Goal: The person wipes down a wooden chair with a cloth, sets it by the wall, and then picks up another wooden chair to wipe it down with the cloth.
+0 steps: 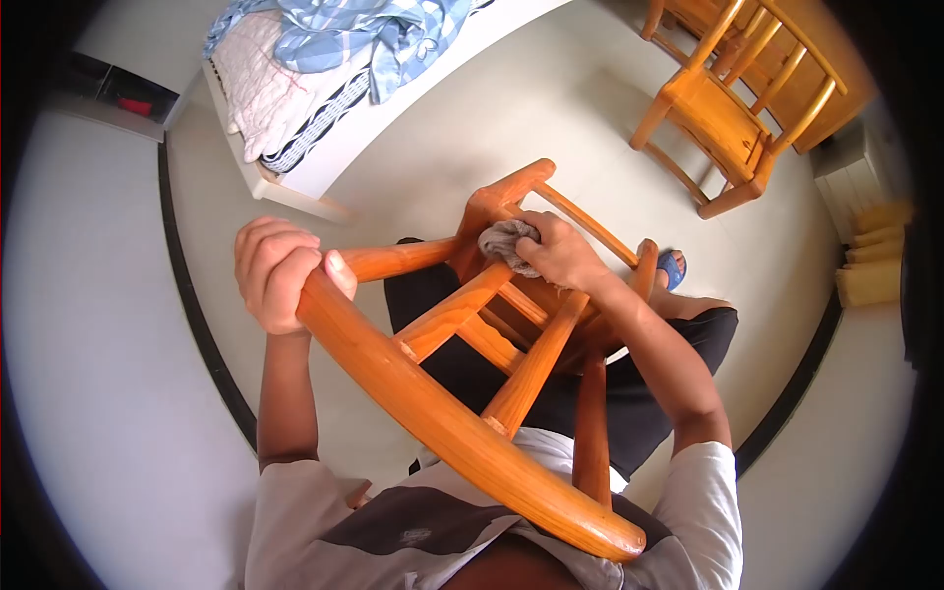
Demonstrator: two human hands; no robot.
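Chair, one in the person's hands, lies tilted over the lap, its curved back rail nearest the body and running from upper left down to lower right. Four uprights meet the rail: two outer posts and two slats between them. The legs point away from the person, toward the floor.

Two hands are on the work, and there is one cloth. The left hand grips the upper-left end of the rail — fingers curled closed over the wood, thumb against the other side. The right hand holds the cloth, grey and bunched, its fingers bent and nearly closed on it; they press it to the chair near the foot of the left slat, where it joins the seat. The part of the cloth beneath the fingers is hidden.

One other chair, in the same orange wood, stands upright on the floor at the upper right, well apart from the hands. One bed is at the upper left, with a blue checked cover and a pale pink quilt heaped on it. One blue slipper shows on a foot — just beyond the chair, to the right.
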